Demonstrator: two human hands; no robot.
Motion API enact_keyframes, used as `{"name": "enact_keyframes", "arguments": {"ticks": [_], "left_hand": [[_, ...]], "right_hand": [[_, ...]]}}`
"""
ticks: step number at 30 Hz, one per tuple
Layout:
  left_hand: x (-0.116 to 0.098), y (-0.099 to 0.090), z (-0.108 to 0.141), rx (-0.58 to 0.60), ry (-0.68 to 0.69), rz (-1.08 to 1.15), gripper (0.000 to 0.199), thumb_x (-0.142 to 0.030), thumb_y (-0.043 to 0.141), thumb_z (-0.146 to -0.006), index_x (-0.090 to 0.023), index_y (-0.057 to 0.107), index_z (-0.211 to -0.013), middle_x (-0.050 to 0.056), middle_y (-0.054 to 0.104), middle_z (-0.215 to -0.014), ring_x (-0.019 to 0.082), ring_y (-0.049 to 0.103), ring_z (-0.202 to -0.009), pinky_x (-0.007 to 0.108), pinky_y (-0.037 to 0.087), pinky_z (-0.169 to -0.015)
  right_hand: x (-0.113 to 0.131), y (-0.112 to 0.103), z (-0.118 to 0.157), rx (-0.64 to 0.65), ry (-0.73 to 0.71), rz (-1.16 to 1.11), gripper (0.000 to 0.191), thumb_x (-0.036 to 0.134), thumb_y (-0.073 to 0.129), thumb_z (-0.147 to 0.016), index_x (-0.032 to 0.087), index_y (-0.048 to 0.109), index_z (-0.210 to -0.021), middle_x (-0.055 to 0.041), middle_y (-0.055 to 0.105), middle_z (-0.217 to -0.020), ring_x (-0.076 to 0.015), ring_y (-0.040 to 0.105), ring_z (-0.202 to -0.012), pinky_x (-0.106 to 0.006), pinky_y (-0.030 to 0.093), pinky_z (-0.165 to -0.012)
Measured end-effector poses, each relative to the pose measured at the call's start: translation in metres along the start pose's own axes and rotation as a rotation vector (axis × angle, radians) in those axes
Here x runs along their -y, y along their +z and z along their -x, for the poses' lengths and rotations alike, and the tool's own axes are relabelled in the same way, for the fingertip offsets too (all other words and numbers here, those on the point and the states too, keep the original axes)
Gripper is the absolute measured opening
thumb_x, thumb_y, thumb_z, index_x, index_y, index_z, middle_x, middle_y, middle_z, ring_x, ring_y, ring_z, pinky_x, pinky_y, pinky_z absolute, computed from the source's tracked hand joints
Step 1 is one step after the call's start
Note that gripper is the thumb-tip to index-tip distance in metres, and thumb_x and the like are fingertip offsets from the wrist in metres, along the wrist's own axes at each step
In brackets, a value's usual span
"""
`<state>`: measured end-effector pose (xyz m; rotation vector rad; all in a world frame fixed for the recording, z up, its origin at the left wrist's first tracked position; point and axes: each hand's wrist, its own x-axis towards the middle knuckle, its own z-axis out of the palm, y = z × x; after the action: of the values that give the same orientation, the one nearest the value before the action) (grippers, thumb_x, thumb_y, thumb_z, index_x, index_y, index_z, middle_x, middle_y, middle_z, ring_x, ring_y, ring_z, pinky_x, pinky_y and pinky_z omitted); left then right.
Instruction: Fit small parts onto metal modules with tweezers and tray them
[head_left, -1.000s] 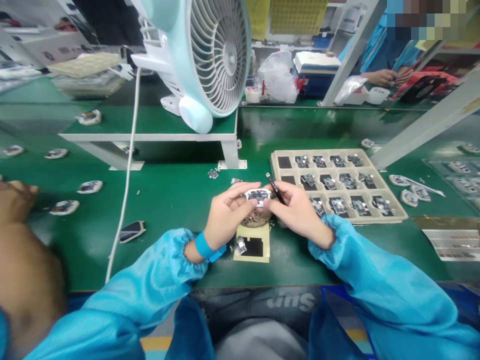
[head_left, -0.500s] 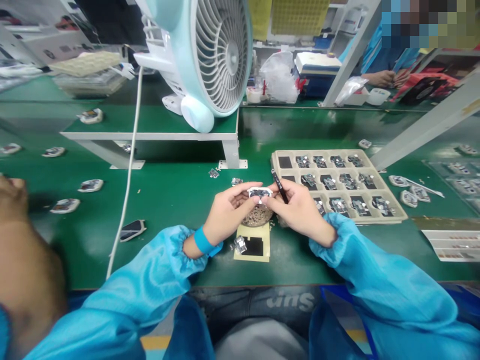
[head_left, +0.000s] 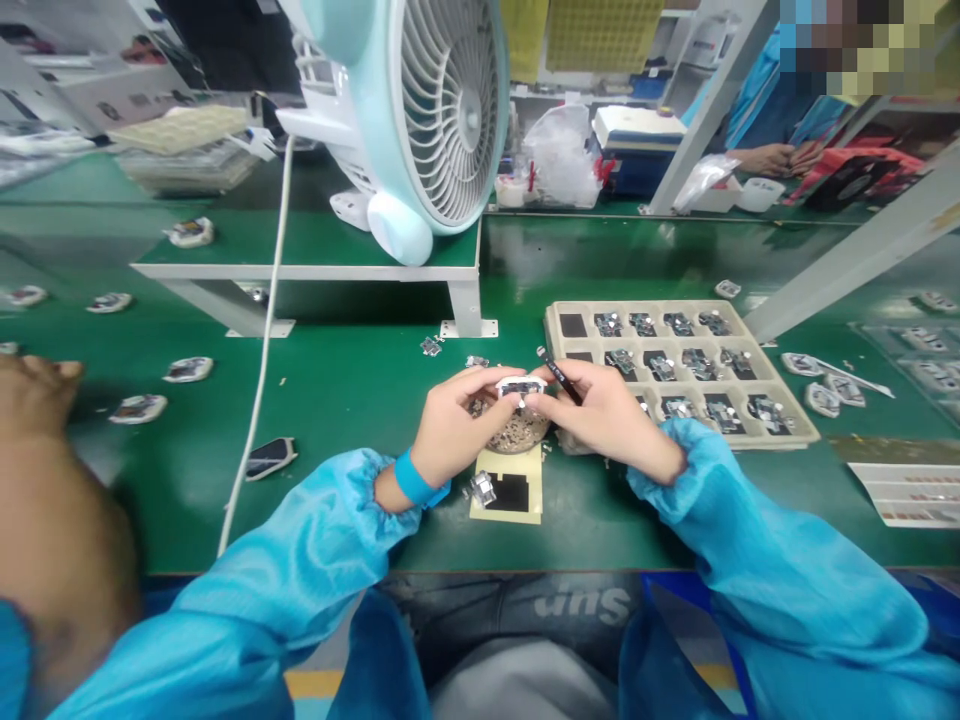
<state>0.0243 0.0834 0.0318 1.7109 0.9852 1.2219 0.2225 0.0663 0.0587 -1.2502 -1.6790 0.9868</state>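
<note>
A small white-rimmed device housing (head_left: pixel 523 385) is held between both hands over a round speckled pad (head_left: pixel 517 432). My left hand (head_left: pixel 457 420), with a blue band at the wrist, grips its left side with thumb and fingers. My right hand (head_left: pixel 607 415) pinches the right side and also holds black tweezers (head_left: pixel 559 376), which point up and to the left. Below the pad lies a yellow sheet (head_left: pixel 532 505) with a black patch, and a small metallic part (head_left: pixel 482 489) rests on it. Two similar parts lie behind my hands, one of them here (head_left: pixel 431 346).
A beige compartment tray (head_left: pixel 795 440) of circuit parts sits at right. Beyond the hands, a fan (head_left: pixel 450 120) stands on a raised shelf (head_left: pixel 315 270), with a white cable (head_left: pixel 262 370) hanging down. Several housings lie around. Another person's arm (head_left: pixel 45 480) is at left.
The tweezers in my right hand have tilted further to the left. Both hands still hold the housing over the pad. The view has shifted slightly, and the other person's hand at left has moved a little.
</note>
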Motion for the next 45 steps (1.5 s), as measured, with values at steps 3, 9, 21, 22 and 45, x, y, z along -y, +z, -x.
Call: {"name": "enact_keyframes", "arguments": {"ticks": [3,9,21,22,45], "left_hand": [[-0.003,-0.002,-0.002,0.010,0.150,-0.256,0.024,-0.017,0.070,-0.086,-0.022,0.079,-0.107,0.002,0.070,-0.085,0.015,0.061,-0.075,0.029,0.051,-0.072],[-0.005,-0.002,0.000,0.045,0.226,-0.338,0.025,-0.015,0.066,-0.089,-0.021,0.077,-0.110,0.002,0.065,-0.081,0.015,0.058,-0.074,0.028,0.049,-0.070],[-0.001,-0.003,-0.001,0.056,0.232,-0.371,0.027,-0.017,0.066,-0.089,-0.020,0.077,-0.114,0.002,0.065,-0.081,0.014,0.057,-0.073,0.027,0.048,-0.068],[-0.001,-0.003,-0.001,0.058,0.231,-0.380,0.027,-0.018,0.066,-0.090,-0.020,0.077,-0.115,0.002,0.066,-0.083,0.014,0.057,-0.073,0.027,0.048,-0.069],[0.099,-0.129,-0.106,-0.428,-0.256,-0.537,0.035,-0.023,0.068,-0.084,-0.006,0.066,-0.115,0.012,0.072,-0.102,0.022,0.066,-0.097,0.035,0.051,-0.092]], "right_hand": [[0.000,-0.006,-0.001,-0.078,-0.127,0.142,0.034,0.034,0.082,-0.080,0.021,0.072,-0.111,-0.0032,0.070,-0.093,-0.0166,0.059,-0.075,-0.030,0.047,-0.067],[-0.005,-0.008,-0.001,-0.130,-0.395,0.247,0.009,0.028,0.068,-0.094,0.022,0.073,-0.092,-0.0047,0.068,-0.087,-0.0200,0.064,-0.083,-0.035,0.052,-0.077],[-0.021,-0.004,0.003,-0.012,-0.516,0.344,0.019,0.029,0.061,-0.099,0.024,0.073,-0.111,-0.0068,0.067,-0.098,-0.0185,0.065,-0.088,-0.033,0.055,-0.077],[-0.020,-0.004,0.003,-0.011,-0.516,0.351,0.018,0.029,0.060,-0.099,0.023,0.073,-0.110,-0.0072,0.067,-0.098,-0.0186,0.065,-0.089,-0.033,0.055,-0.078],[-0.027,-0.004,-0.003,0.027,-0.334,0.639,0.025,0.030,0.053,-0.103,0.018,0.074,-0.107,-0.0084,0.069,-0.103,-0.0200,0.064,-0.086,-0.035,0.048,-0.074]]}}
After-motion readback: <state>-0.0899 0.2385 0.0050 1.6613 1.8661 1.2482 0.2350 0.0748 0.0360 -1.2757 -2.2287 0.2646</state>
